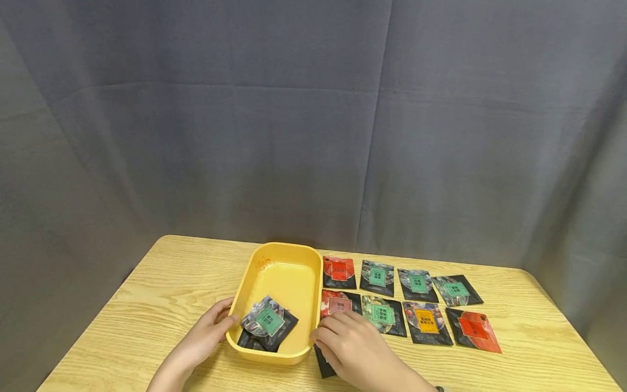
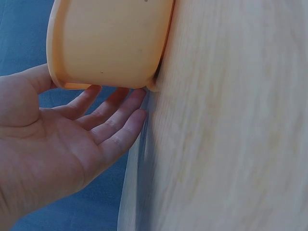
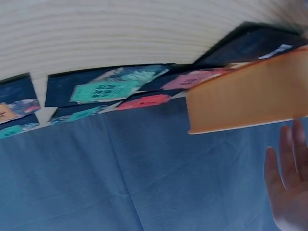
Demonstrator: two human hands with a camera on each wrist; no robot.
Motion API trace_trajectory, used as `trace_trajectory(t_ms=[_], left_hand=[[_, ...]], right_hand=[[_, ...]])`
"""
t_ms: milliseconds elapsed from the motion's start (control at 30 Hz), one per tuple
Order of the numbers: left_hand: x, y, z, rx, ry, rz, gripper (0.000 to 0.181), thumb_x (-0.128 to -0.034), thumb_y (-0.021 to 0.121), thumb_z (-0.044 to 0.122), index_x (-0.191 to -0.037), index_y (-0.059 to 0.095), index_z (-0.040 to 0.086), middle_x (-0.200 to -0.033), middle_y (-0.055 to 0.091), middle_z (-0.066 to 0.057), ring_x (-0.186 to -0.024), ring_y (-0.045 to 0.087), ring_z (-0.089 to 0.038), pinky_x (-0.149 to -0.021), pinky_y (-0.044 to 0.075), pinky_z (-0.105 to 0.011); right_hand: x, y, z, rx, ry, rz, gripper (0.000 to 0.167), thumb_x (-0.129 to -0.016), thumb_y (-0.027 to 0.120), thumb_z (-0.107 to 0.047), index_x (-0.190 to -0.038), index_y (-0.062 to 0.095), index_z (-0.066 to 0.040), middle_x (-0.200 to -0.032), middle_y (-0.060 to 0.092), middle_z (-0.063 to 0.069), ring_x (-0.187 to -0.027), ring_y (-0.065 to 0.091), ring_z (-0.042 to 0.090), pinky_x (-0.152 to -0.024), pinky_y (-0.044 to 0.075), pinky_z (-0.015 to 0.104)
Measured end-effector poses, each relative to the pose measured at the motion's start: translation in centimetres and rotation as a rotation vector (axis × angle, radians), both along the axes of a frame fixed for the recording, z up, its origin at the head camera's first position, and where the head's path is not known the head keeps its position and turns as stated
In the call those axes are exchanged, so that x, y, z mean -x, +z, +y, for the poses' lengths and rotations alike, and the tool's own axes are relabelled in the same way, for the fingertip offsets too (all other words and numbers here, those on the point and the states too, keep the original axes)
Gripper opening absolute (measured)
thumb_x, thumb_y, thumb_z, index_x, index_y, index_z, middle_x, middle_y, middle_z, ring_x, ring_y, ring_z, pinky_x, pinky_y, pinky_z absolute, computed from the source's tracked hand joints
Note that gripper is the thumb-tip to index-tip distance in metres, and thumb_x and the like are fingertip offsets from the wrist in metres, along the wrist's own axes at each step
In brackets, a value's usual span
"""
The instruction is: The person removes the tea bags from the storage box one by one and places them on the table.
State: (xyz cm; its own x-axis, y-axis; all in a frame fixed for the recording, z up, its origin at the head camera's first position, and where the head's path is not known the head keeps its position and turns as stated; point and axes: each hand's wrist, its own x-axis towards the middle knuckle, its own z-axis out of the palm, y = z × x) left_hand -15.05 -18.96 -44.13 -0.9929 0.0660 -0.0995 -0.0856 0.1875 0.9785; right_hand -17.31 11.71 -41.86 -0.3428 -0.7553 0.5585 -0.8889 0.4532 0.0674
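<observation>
A yellow tray (image 1: 271, 354) stands on the wooden table, two overlapping dark packets with one green label (image 1: 270, 321) showing in its near end. My left hand (image 1: 208, 332) holds the tray's left side, thumb over the rim; in the left wrist view the fingers (image 2: 111, 123) lie loosely against the outer wall. My right hand (image 1: 350, 343) is at the tray's right edge with fingertips on the rim, and in the right wrist view its fingers (image 3: 287, 161) look straight. Beneath that hand lies a dark packet (image 1: 324, 366), mostly covered. The right thumb is hidden.
Right of the tray, flat packets lie in two rows: a red one (image 1: 339, 272), several green-labelled ones (image 1: 377, 277), a yellow-labelled one (image 1: 428, 322) and another red one (image 1: 473, 329). A grey curtain (image 1: 294, 136) hangs behind the table's (image 1: 196, 272) far edge.
</observation>
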Motion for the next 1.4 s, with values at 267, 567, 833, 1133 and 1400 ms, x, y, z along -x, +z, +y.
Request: trace_trajectory(t_ms=[267, 567, 833, 1133, 1400], left_hand=[[0.1, -0.2, 0.0, -0.014, -0.007, 0.010, 0.052, -0.1019, 0.047, 0.006, -0.145, 0.028, -0.016, -0.134, 0.049, -0.034, -0.112, 0.058, -0.034, -0.083, 0.055, -0.033], [0.2, -0.2, -0.2, -0.009, -0.043, -0.004, 0.055, -0.1037, 0.045, 0.010, -0.147, 0.024, -0.016, -0.136, 0.046, -0.035, -0.113, 0.058, -0.034, -0.086, 0.055, -0.038], [0.1, 0.0, -0.2, -0.016, -0.024, -0.018, 0.055, -0.1028, 0.047, 0.011, -0.148, 0.026, -0.013, -0.136, 0.047, -0.033, -0.115, 0.057, -0.036, -0.088, 0.055, -0.041], [0.1, 0.0, 0.0, -0.001, -0.018, -0.014, 0.054, -0.1027, 0.047, 0.010, -0.147, 0.028, -0.013, -0.135, 0.048, -0.032, -0.114, 0.058, -0.036, -0.088, 0.055, -0.040], [0.1, -0.2, 0.2, 0.000, 0.003, 0.001, 0.052, -0.1020, 0.047, 0.006, -0.146, 0.029, -0.015, -0.134, 0.049, -0.034, -0.114, 0.058, -0.036, -0.087, 0.055, -0.041]], right_hand=[[0.3, 0.4, -1.7, 0.009, 0.033, 0.016, 0.014, -0.085, 0.077, -0.014, -0.096, 0.072, -0.021, -0.092, 0.066, -0.010, -0.086, 0.064, 0.008, -0.083, 0.053, 0.027], [0.6, 0.6, -4.0, -0.027, 0.014, -0.029, 0.009, -0.088, 0.073, -0.016, -0.096, 0.073, -0.020, -0.090, 0.067, -0.010, -0.083, 0.063, 0.007, -0.073, 0.052, 0.025], [1.3, 0.6, -5.9, -0.085, -0.021, -0.058, 0.008, -0.088, 0.076, -0.020, -0.095, 0.074, -0.022, -0.089, 0.067, -0.011, -0.082, 0.063, 0.006, -0.068, 0.050, 0.021], [2.0, 0.5, -7.8, -0.154, -0.095, -0.255, 0.015, -0.089, 0.076, -0.025, -0.103, 0.074, -0.019, -0.094, 0.068, -0.009, -0.079, 0.060, 0.003, -0.065, 0.049, 0.017], [2.6, -0.2, -9.4, -0.196, -0.209, -0.347, 0.034, -0.086, 0.078, -0.031, -0.116, 0.070, -0.017, -0.107, 0.068, -0.005, -0.091, 0.063, 0.009, -0.076, 0.054, 0.025]])
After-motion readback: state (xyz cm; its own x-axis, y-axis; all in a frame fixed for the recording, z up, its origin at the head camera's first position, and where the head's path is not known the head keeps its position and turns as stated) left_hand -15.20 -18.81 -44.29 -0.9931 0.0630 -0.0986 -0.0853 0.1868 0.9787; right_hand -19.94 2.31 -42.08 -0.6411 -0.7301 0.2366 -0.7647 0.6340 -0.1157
